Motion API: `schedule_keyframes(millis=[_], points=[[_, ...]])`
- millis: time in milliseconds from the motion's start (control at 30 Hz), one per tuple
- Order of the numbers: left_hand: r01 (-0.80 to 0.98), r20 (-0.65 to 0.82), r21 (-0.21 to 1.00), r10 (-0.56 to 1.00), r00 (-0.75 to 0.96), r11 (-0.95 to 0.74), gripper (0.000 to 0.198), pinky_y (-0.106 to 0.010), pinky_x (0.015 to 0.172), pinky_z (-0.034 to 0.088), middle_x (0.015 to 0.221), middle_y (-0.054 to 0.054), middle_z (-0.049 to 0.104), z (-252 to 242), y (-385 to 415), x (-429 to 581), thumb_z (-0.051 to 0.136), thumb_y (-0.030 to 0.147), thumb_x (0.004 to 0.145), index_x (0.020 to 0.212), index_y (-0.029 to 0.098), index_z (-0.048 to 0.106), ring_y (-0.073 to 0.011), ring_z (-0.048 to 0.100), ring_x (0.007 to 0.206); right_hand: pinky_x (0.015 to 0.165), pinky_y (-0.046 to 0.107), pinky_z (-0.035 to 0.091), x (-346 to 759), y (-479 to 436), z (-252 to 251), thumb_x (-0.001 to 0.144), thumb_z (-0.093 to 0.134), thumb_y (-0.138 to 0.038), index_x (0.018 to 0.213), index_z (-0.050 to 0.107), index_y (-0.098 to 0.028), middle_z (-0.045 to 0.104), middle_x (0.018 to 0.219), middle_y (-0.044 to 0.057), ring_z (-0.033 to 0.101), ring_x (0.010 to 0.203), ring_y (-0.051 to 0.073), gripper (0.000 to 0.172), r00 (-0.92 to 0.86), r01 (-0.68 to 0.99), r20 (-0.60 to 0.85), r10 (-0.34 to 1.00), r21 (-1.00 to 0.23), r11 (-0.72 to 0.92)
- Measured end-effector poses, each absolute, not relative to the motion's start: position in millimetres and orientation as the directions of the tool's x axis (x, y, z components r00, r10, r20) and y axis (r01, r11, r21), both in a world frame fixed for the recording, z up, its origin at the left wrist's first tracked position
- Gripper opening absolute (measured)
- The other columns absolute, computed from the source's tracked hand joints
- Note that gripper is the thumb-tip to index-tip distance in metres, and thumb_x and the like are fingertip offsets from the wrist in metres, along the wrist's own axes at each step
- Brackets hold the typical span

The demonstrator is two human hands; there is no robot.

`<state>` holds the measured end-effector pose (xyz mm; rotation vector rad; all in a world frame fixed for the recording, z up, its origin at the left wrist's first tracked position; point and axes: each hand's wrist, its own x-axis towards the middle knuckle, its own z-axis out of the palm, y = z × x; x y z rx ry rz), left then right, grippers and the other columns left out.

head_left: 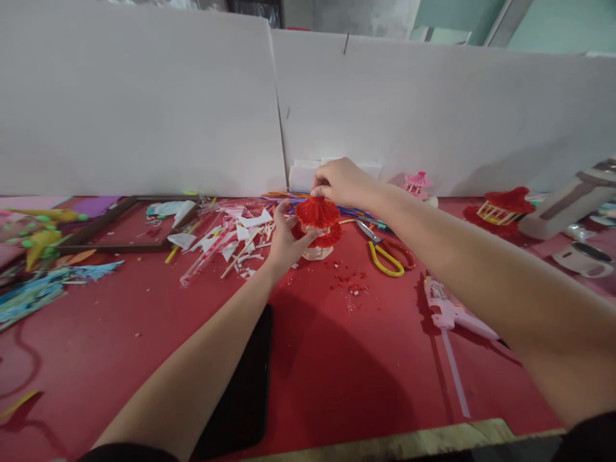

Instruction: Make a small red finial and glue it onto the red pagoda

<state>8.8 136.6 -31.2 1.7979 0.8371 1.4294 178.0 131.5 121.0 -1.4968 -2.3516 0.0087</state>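
A small model pagoda [317,210] with fuzzy red tiered roofs and a pale base stands upright on the red tabletop. My left hand [286,240] is closed around its left side, the thumb across the front and the fingers partly hidden behind. From above, my right hand [339,179] pinches at the pagoda's top; whether a tiny piece sits between those fingertips is hidden. Just right of the pagoda lie scissors [385,255] with yellow and red handles. Red and white crumbs [353,289] are scattered in front of it.
White scraps and sticks [240,234] lie left, beside a brown frame [115,247]. A black tablet-like slab [245,385] rests under my left forearm. Rightward are a pink glue gun [447,312], a mug [582,258] and another red model [503,208]. White panels [423,115] stand behind.
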Motion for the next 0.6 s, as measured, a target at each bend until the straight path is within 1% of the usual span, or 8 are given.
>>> schedule_keyframes(millis=[133,233,300,400,600], points=[[0.068,0.543,0.823,0.817,0.191,-0.563,0.079,-0.054,0.09,0.059,0.109,-0.01,0.07,-32,137,9,0.077,0.026,0.078,0.139,0.026,0.025,-0.0287,0.073,0.102,0.081,0.032,0.05,178,134,126,0.086,0.067,-0.024,0.094,0.079,-0.021,0.078,0.093,0.005,0.069,0.088,0.019,0.014,-0.382,0.88,0.279,0.881,-0.182,0.439],[0.062,0.551,0.819,0.812,0.19,-0.57,0.079,-0.053,0.092,0.058,0.112,-0.011,0.069,-31,138,9,0.076,0.025,0.077,0.137,0.026,0.026,-0.0281,0.072,0.105,0.085,0.034,0.05,178,136,132,0.082,0.073,-0.022,0.096,0.08,-0.025,0.079,0.097,0.003,0.07,0.092,0.02,0.016,-0.44,0.858,0.238,0.866,-0.173,0.484],[0.064,0.552,0.818,0.812,0.19,-0.571,0.079,-0.053,0.092,0.059,0.112,-0.01,0.069,-30,138,9,0.077,0.024,0.076,0.136,0.026,0.026,-0.0285,0.072,0.106,0.087,0.035,0.05,178,138,135,0.08,0.075,-0.019,0.096,0.08,-0.025,0.079,0.097,0.003,0.07,0.093,0.021,0.018,-0.472,0.844,0.22,0.854,-0.168,0.51],[0.067,0.552,0.818,0.812,0.193,-0.572,0.077,-0.052,0.089,0.059,0.11,-0.01,0.069,-30,137,10,0.076,0.025,0.076,0.135,0.026,0.027,-0.0288,0.072,0.103,0.088,0.036,0.05,177,138,135,0.08,0.076,-0.018,0.094,0.081,-0.025,0.079,0.093,0.003,0.071,0.093,0.022,0.016,-0.447,0.859,0.224,0.866,-0.162,0.486],[0.063,0.557,0.814,0.806,0.198,-0.578,0.077,-0.054,0.092,0.058,0.114,-0.011,0.069,-28,136,11,0.075,0.024,0.078,0.137,0.027,0.027,-0.0295,0.072,0.107,0.089,0.037,0.051,176,136,133,0.082,0.075,-0.02,0.094,0.081,-0.024,0.079,0.094,0.004,0.07,0.094,0.022,0.014,-0.42,0.873,0.225,0.879,-0.166,0.459]])
